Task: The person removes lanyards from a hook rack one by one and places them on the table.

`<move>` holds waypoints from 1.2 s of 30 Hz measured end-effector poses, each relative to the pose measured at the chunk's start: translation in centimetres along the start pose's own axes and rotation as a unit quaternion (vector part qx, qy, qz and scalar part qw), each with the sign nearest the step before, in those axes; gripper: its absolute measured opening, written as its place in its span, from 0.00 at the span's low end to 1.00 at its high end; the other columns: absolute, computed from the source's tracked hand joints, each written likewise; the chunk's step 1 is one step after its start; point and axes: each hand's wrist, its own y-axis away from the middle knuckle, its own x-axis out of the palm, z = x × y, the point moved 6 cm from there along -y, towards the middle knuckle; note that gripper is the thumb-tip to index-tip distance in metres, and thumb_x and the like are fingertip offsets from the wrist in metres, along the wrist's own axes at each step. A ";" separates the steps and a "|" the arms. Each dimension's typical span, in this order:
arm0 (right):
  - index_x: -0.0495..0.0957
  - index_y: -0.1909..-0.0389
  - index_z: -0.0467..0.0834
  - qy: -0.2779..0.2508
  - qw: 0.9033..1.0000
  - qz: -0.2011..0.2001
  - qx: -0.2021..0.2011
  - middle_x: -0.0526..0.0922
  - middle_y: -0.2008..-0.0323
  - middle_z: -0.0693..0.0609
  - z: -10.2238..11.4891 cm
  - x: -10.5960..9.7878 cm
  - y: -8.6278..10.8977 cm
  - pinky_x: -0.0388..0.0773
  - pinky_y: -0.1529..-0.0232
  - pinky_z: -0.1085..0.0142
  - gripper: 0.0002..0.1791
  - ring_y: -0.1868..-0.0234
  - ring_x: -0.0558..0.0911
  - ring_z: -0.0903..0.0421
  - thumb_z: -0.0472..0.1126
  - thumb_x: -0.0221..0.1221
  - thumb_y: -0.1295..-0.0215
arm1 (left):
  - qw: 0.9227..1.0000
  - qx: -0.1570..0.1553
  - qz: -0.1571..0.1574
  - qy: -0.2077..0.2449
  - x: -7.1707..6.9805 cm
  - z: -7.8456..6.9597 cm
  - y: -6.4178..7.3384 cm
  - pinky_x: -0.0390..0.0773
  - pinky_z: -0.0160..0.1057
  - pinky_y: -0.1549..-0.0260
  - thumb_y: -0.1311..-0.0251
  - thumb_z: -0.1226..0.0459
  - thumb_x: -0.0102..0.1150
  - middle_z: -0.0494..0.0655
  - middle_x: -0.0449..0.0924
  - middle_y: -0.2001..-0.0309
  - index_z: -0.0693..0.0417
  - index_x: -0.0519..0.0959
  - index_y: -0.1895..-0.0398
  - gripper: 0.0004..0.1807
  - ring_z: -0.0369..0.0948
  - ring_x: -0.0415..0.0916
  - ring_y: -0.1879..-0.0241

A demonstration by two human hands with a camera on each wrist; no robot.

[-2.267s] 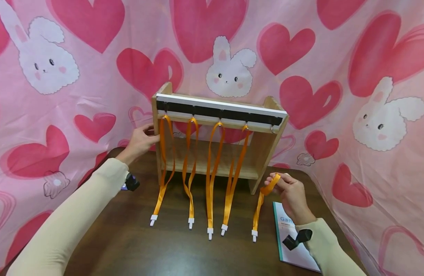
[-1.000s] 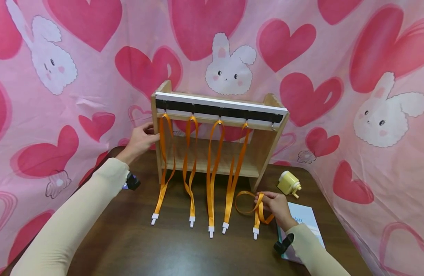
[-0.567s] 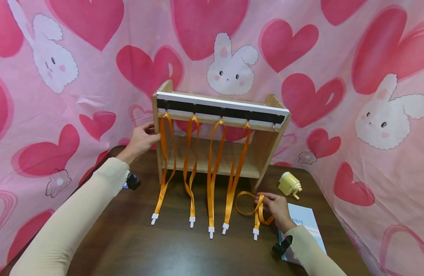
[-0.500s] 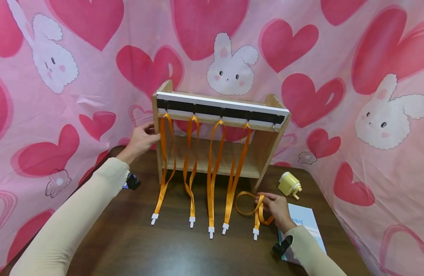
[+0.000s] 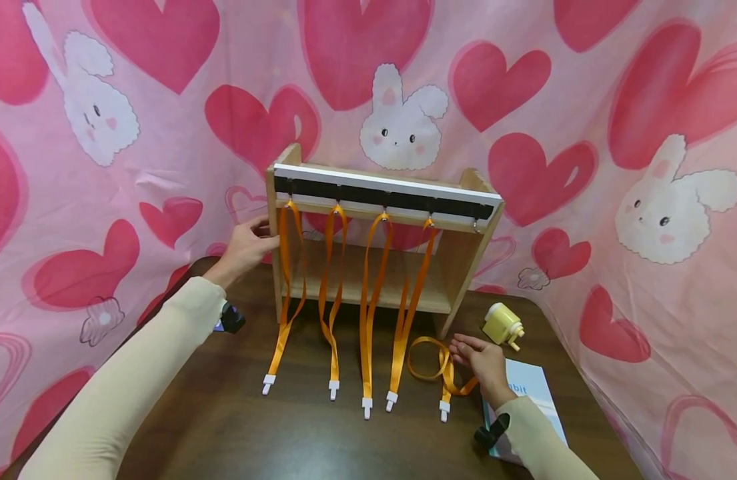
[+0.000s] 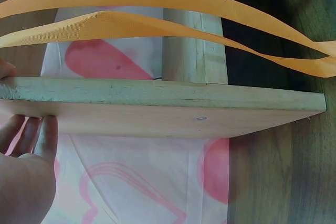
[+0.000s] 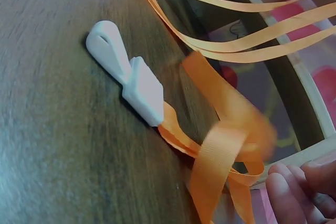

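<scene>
My left hand [image 5: 246, 245] grips the left side panel of a wooden rack [image 5: 368, 273], the thumb on one face and the fingers [image 6: 48, 135] on the other. Several orange lanyards hang from hooks along the rack's top bar; the rightmost hook [image 5: 476, 225] holds none. One loose orange lanyard [image 5: 425, 377] lies looped on the table before the rack's right leg, its white plastic clip [image 7: 143, 92] toward the front. Just right of that loop is my right hand [image 5: 485, 363], fingers loosely bent, with nothing between them. The strap's folds [image 7: 220, 150] blur beside its fingertips.
A yellow crank-handled device [image 5: 503, 325] stands on the brown table [image 5: 272, 433] at the right. A pale notebook [image 5: 533, 393] lies partly under my right forearm. Close behind the rack hangs a pink cloth [image 5: 344, 120] with hearts and rabbits.
My right hand has lowered the loose lanyard from beside the rack to the table and let go of it. The yellow device has come into sight. My left hand stays on the rack.
</scene>
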 end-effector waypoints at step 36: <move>0.83 0.49 0.33 -0.193 0.963 -0.031 -0.184 0.91 0.63 0.55 12.6 -3.5 1.0 0.86 0.57 0.69 0.13 0.61 0.91 0.59 0.32 0.63 0.34 | 1.000 -0.003 0.002 -0.017 0.0 0.1 0.1 0.79 0.21 0.59 0.37 0.62 0.66 0.63 0.78 0.43 0.63 0.72 0.32 0.31 0.39 0.76 0.52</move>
